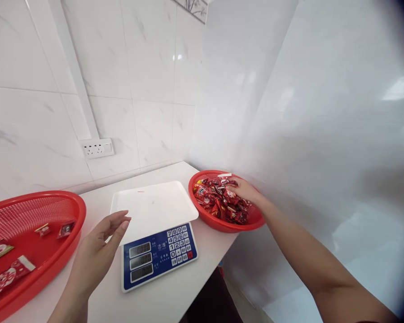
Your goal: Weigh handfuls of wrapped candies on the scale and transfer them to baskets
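Observation:
My right hand (244, 190) reaches into a round red basket (222, 224) heaped with red-wrapped candies (218, 202); its fingers curl down on the pile and pinch a wrapped candy at the far rim. My left hand (99, 244) hovers open, fingers stretched and together, just left of a blue-and-white digital scale (158, 255). The scale's white weighing tray (153, 208) has nothing on it. A bigger red basket (54, 202) at the far left holds a few loose candy packets (6, 273).
Everything stands on a white counter (161, 300) set in a corner of white tiled walls. A white wall socket (97, 147) sits above the counter at the back. The counter's front edge runs diagonally past the scale, with floor below.

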A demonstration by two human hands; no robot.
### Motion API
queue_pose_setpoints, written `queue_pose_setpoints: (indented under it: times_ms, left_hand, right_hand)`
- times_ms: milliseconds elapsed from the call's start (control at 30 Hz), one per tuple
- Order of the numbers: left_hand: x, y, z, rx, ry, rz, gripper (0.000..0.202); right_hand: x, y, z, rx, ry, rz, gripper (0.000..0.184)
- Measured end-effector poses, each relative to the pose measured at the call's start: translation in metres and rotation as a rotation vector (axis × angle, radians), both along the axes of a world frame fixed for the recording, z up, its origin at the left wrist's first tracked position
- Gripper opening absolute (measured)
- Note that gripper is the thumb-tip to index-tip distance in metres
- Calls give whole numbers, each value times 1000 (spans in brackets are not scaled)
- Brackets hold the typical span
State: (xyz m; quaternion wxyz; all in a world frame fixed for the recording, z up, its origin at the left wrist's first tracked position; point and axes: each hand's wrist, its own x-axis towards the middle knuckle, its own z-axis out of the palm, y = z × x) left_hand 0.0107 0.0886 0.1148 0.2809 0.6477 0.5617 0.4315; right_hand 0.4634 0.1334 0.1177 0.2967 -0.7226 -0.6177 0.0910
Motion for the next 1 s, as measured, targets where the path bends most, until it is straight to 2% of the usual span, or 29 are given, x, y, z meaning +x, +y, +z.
queue_pose_setpoints:
  times_ms: [133,200,300,433,533,600,700,833,933,1000]
  left_hand:
    - [0,-2,4,15,2,8,50]
    - [0,-4,7,23,-2,9,48]
    - [0,-8,10,34,-13,-4,46]
    - [-3,-8,11,36,20,17,42]
    - [-8,-6,10,54,62,36,40]
    - [-12,-5,9,61,79,39,41]
    - [-15,-3,9,52,86,40,42]
    - [-15,-4,10,24,99,48,42]
    - [-14,-4,10,16,100,41,43]
    - [-14,-5,11,15,99,36,43]
  right_hand:
    - [-25,13,22,76,149,106,24]
    - [-51,21,31,87,186,216,25]
    - [-101,31,41,65,129,366,22]
    - [-168,39,41,-76,37,442,14]
    - [-199,45,33,-148,28,475,10]
    - [-208,49,27,-180,83,495,11]
    - [-206,50,25,-214,181,494,16]
    - [-191,44,35,-152,260,496,21]
    - [-180,41,43,-182,405,487,25]
    - [-175,42,42,-192,479,469,26]
